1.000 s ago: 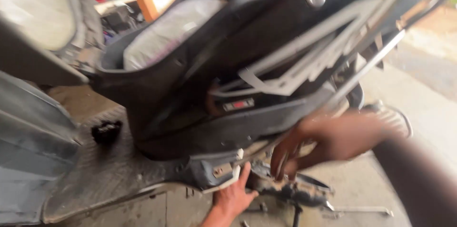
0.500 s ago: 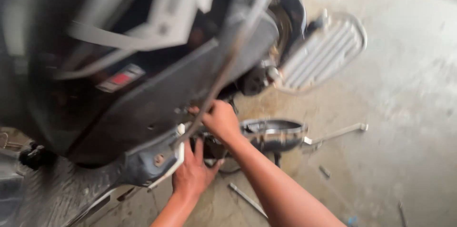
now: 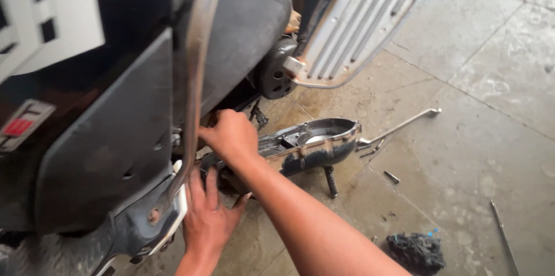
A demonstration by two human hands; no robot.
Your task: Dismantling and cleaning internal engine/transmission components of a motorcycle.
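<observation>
A black scooter (image 3: 110, 120) fills the left side of the view, its grey side panel facing me. My right hand (image 3: 231, 136) reaches under that panel, fingers curled against the engine area behind a chrome guard bar (image 3: 193, 79); what it grips is hidden. My left hand (image 3: 207, 218) sits lower, fingers spread and pressing up under the panel's lower edge. Just right of my hands, a dark metal engine cover (image 3: 315, 143) rests tilted on the floor, hollow side up.
A ribbed chrome exhaust shield (image 3: 352, 27) hangs at the top. On the concrete floor lie a long bent metal lever (image 3: 399, 128), a small bolt (image 3: 391, 177), a dirty dark rag (image 3: 416, 251) and a thin rod (image 3: 503, 235).
The view has swung down and to the right, toward the floor beside the scooter. My right hand has moved in under the panel and my left hand has come up beneath it.
</observation>
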